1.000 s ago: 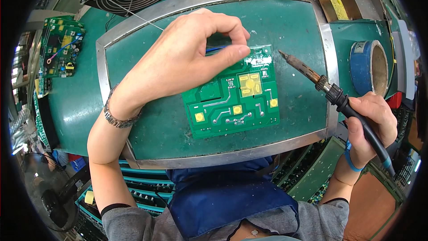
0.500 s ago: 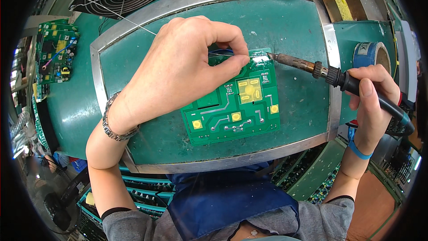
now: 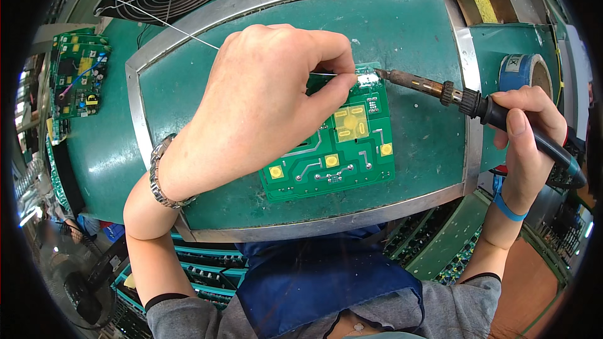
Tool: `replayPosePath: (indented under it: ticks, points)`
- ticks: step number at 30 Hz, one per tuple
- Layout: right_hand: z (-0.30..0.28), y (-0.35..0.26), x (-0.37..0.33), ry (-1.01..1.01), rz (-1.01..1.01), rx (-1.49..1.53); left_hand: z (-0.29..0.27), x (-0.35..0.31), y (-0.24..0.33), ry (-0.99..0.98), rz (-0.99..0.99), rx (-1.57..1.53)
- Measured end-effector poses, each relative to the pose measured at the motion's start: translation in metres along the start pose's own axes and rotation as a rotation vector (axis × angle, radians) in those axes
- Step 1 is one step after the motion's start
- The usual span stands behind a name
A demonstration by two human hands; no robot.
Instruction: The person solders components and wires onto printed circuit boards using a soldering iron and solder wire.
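- Green rectangular circuit board (image 3: 355, 149) laid on green mat (image 3: 427, 144)
- thin silver wire (image 3: 188, 34) pinched by left hand (image 3: 264, 81); black-handled soldering iron (image 3: 466, 102) gripped by right hand (image 3: 527, 158)
- shiny corner patch (image 3: 369, 80) probably only half done

A grey short-sleeved top (image 3: 185, 319) with black-edged cuffs (image 3: 168, 296) goes with a navy apron (image 3: 333, 276), silver link bracelet (image 3: 156, 179) at left, blue wristband (image 3: 509, 208) at right and clover-shaped pendant (image 3: 358, 327).
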State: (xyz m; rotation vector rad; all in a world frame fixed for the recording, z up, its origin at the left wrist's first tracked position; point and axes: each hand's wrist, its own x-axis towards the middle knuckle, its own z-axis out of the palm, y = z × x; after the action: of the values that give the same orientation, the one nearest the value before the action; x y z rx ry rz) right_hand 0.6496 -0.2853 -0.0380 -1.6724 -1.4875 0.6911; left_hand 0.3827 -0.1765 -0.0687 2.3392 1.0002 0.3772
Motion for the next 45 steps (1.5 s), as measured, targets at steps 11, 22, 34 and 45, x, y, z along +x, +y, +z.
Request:
replayPosePath:
  ticks: [11, 22, 34, 45]
  points:
    - [-0.013, 0.004, -0.011, 0.027, -0.044, -0.058, 0.006, 0.001, -0.007, 0.134, 0.104, -0.13]
    - [-0.034, 0.022, -0.062, 0.405, -0.119, 0.039, 0.006, -0.005, -0.004, -0.037, 0.059, -0.217]
    - [-0.057, 0.044, -0.124, 0.903, -0.014, -0.475, 0.0, -0.017, 0.014, 0.007, 0.159, -0.16]
    - [-0.037, 0.018, -0.127, 0.922, -0.138, -0.338, 0.031, -0.102, 0.064, -0.339, 0.179, -0.47]
